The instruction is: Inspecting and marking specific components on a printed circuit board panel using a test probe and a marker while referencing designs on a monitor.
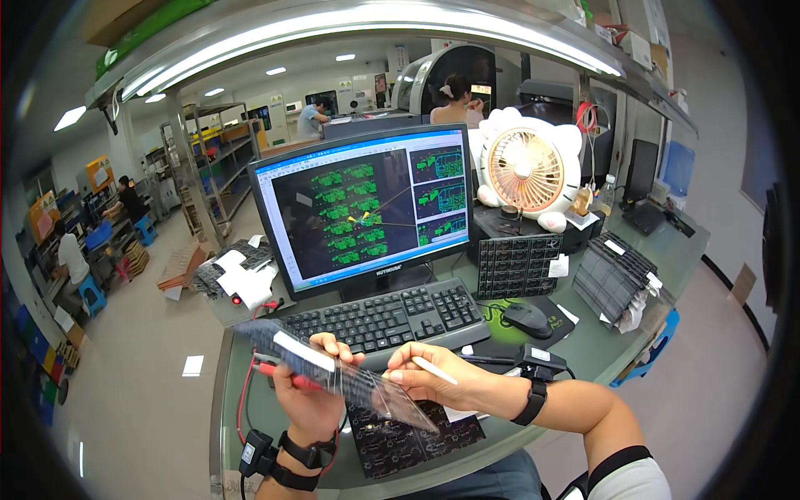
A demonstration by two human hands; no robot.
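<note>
We are clamping our left grip (310, 408) on a tilted dark circuit panel (379, 395) and pinching a slim white stick (437, 372) in our right grip (443, 393).

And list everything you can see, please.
Monitor: one, black, centre
Keyboard: one, black, before monitor
Mouse: one, black, right of keyboard
Mouse pad: one, green and black, beneath mouse
Fan: one, white, right of monitor
Strip light: one, white, overhead
Standing circuit panel: one, dark, below fan
Circuit panel stack: one, dark, right side
Flat circuit panel: at least one, black, near edge
Held circuit panel: one, dark, lower centre
Pen-like tool: one, white, lower centre
Desk: one, greenish, centre
Stools: two, blue, left background
Co-workers: four visible, mixed clothing, background
Left hand: one, bare, gripping held panel
Right hand: one, bare, holding tool
</note>
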